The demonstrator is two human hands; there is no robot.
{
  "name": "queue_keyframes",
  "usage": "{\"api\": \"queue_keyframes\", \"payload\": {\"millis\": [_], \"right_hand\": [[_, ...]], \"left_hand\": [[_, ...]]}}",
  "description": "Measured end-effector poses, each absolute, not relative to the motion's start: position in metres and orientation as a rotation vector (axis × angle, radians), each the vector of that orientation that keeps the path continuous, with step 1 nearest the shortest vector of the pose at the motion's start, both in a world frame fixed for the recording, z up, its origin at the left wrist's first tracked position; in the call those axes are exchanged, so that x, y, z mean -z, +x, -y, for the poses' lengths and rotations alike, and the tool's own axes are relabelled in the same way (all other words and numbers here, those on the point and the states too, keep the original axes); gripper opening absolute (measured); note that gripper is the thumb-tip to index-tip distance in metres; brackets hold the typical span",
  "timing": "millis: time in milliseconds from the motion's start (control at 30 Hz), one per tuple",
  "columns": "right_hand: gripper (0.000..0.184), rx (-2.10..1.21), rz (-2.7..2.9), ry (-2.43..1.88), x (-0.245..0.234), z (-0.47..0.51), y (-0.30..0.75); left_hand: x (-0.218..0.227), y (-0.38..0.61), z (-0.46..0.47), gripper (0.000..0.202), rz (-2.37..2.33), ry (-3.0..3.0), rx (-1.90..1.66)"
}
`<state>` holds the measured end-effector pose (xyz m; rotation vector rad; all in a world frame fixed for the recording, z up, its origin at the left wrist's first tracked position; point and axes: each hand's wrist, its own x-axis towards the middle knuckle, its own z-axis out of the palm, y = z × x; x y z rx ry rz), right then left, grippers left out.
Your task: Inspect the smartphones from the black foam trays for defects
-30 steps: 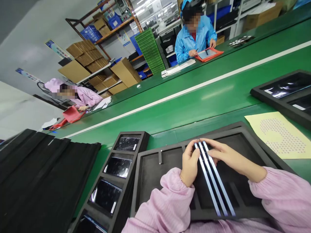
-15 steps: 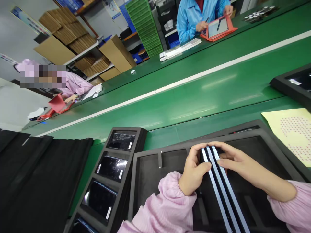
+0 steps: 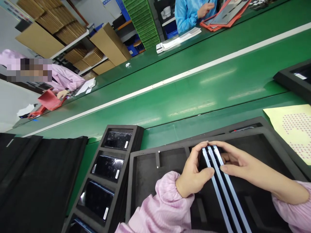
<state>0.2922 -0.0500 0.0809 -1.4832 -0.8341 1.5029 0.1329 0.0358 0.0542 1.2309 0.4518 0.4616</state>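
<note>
Three phones (image 3: 221, 181) with light blue edges stand side by side on their long edges, close together. My left hand (image 3: 194, 171) grips the group from the left, its thumb on the nearest edge. On the other side, my right hand (image 3: 239, 161) closes on the same phones, fingers curled at the far end and thumb against the right edge. Beneath both hands lies a large black foam tray (image 3: 143, 181) with recesses. The phones' lower ends run out of the picture at the bottom.
Left of the tray, a narrow foam tray (image 3: 122, 179) holds several dark phones with white labels. A yellow dotted sheet (image 3: 291, 129) lies at the right, below another foam tray (image 3: 286, 77). Across the green bench (image 3: 150, 103) sit a co-worker in blue (image 3: 186, 16) and one in pink (image 3: 65, 74).
Both hands keep hold of the phones, the thumbs slightly lower on the edges. The view has shifted a little. The co-worker in blue has lifted and tilted the tablet with the red cover.
</note>
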Motion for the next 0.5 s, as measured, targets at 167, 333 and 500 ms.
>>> {"api": "queue_keyframes", "payload": {"millis": [167,333,500], "right_hand": [[0.051,-1.281,0.83,-1.691,-0.079,0.044,0.281],[0.05,-1.228,0.901,-1.7,-0.074,0.045,0.279],[0.056,-1.309,0.935,-1.62,-0.073,0.05,0.283]], "left_hand": [[-0.053,0.134,-0.038,0.06,-0.441,1.244,-0.457],[-0.05,0.135,-0.039,0.062,-0.403,1.222,-0.462],[-0.048,0.135,-0.042,0.065,-0.342,1.238,-0.449]]}}
